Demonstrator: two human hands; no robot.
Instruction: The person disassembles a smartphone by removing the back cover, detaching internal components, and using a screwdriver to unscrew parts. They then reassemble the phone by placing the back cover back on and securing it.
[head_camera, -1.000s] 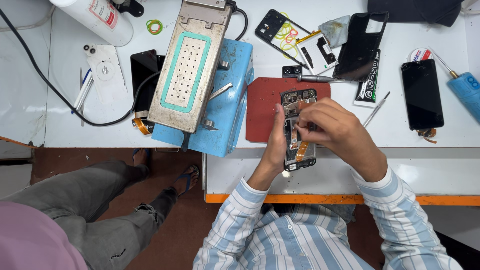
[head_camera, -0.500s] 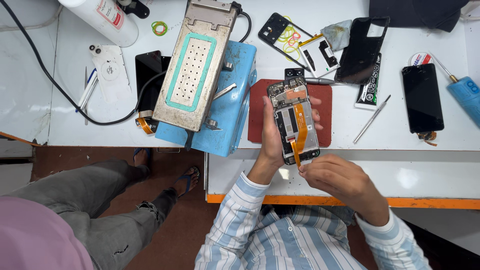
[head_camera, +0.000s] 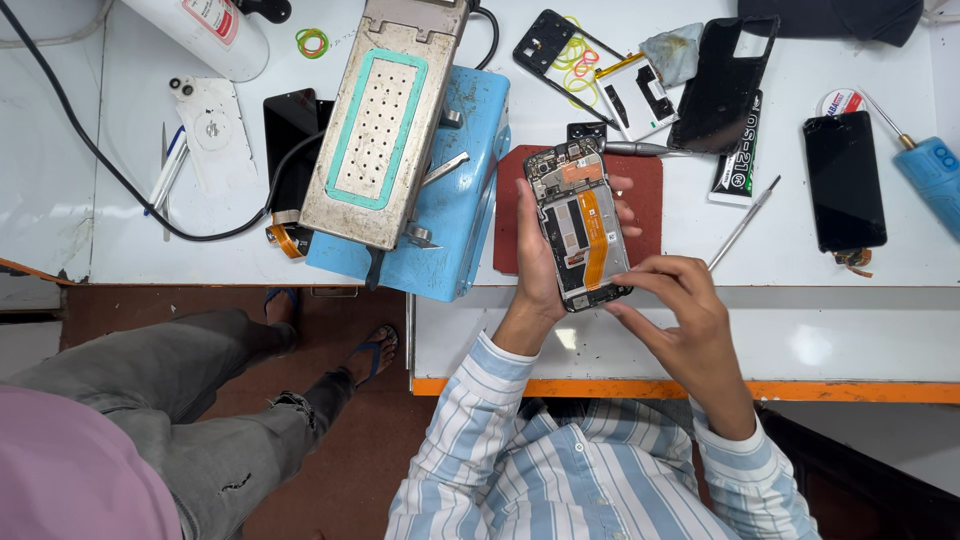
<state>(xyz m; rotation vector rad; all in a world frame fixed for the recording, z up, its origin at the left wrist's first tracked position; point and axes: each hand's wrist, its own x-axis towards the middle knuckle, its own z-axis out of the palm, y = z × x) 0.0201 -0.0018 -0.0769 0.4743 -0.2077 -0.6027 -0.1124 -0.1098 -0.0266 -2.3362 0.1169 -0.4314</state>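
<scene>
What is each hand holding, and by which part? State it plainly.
The left hand grips the opened phone by its long side edges, from behind. The right hand holds nothing; its fingertips pinch at the phone's lower end.

Right hand (head_camera: 690, 320) off the opened phone (head_camera: 582, 225) — back at its lower edge; phone lifted.

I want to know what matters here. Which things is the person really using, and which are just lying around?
In use:
- opened phone, held in the left hand
- right hand, fingertips at the phone's lower end
- red mat under it

Lying about:
- blue machine with metal plate
- black phone
- black back cover
- metal pick
- rubber bands
</scene>
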